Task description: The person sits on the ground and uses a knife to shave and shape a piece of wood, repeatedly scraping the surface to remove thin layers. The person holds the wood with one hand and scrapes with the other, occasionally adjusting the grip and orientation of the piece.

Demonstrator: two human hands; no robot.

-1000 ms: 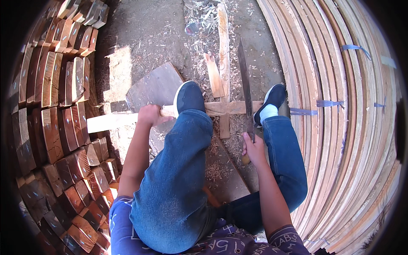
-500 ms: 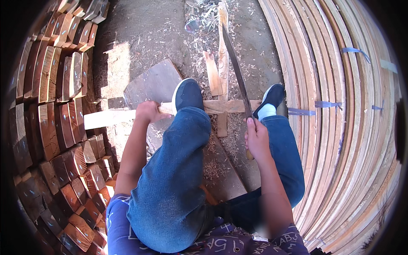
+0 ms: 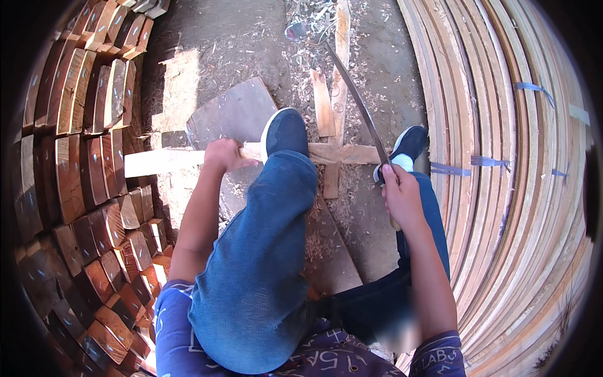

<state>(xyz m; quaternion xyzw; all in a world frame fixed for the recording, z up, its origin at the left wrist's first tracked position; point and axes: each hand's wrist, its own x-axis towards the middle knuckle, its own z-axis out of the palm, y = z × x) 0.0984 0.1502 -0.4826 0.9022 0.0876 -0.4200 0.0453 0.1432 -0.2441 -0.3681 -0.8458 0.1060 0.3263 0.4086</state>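
A long pale wooden board (image 3: 166, 162) lies crosswise in front of me. My left hand (image 3: 226, 155) is closed around it, just left of my left shoe (image 3: 286, 133), which presses on the board. In my right hand (image 3: 401, 193) is a machete (image 3: 360, 103), gripped by its handle. Its long, dark, slightly curved blade points forward and to the left, above the board's right part. My right shoe (image 3: 411, 143) is by the board's right end. Beneath the board lies a lengthwise wooden strip (image 3: 340, 94), with a shorter wood piece (image 3: 322, 103) beside it.
Stacked timber ends (image 3: 72, 169) rise along the left. Long planks (image 3: 468, 100) with blue ties (image 3: 490, 162) line the right side. Wood shavings are scattered over the ground around a flat dark panel (image 3: 232, 113). A small clear plastic item (image 3: 295, 31) lies ahead.
My right hand has moved right and slightly forward, and the machete leans more to the left. My left hand keeps its hold on the board. The whole view has shifted slightly.
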